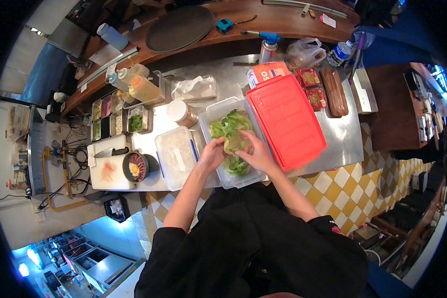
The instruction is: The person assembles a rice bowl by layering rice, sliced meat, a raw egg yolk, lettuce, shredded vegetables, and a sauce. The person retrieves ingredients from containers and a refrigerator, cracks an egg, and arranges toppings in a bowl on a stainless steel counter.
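Both my hands are over a clear plastic tub [227, 180] of green lettuce [239, 168]. My left hand [212, 155] and my right hand [257, 155] hold a frilly lettuce leaf [232, 130] between them, fingers curled on its sides. More lettuce lies beneath it in the tub. Against the tub's right side lies a red plastic lid [288, 124], tilted. Left of my left hand is a lidded clear container [176, 159] with blue clips, its contents pale. A jar [182, 113] with a white lid stands behind it.
At left, a bowl [135, 167] with an egg yolk and sliced meat stands by a cutting board [98, 174] and a knife [111, 152]. Behind are ingredient tins [137, 119] and squeeze bottles [144, 88]. A blowtorch [268, 47] and a water bottle [339, 53] stand at the back.
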`<state>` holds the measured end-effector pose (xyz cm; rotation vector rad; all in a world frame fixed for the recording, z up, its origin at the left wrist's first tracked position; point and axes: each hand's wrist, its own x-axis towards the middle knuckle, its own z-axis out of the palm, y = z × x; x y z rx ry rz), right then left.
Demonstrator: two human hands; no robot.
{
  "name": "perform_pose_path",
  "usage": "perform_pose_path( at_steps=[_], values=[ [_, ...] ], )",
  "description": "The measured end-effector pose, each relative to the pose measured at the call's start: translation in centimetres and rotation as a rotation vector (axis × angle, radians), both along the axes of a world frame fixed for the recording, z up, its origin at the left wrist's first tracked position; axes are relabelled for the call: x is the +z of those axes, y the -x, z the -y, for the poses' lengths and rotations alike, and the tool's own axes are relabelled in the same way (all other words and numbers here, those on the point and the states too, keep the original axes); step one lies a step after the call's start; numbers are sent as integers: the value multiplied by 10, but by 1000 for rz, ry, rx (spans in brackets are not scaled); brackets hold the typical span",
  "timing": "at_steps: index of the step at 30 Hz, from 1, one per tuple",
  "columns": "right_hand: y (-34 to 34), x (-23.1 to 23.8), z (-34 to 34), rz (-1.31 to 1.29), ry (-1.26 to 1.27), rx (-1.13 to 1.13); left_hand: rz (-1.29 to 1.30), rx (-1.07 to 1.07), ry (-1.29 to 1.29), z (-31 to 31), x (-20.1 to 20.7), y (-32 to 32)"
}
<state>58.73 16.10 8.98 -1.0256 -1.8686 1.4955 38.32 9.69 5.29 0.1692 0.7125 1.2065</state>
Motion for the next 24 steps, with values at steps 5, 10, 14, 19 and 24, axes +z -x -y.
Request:
perform_pose_path(
  at_steps=[5, 10, 14, 19, 24],
  values=[
    [2, -38, 6, -345, 339, -144, -651, -196, -108, -5, -16, 9],
    [-24, -32, 18, 257, -191, -135, -1917, -159, -218, -41, 17, 20],
    [-17, -46, 30, 564, -271, -7, -2272, -406, -98, -53, -21, 32],
    [39, -71, -33, 369, -472, -258, -2279, -339, -205, -33, 27, 1],
    [89, -101, -86, 651, -425, -106, -2232, -406, -257, -10, 14, 3]
  ],
)
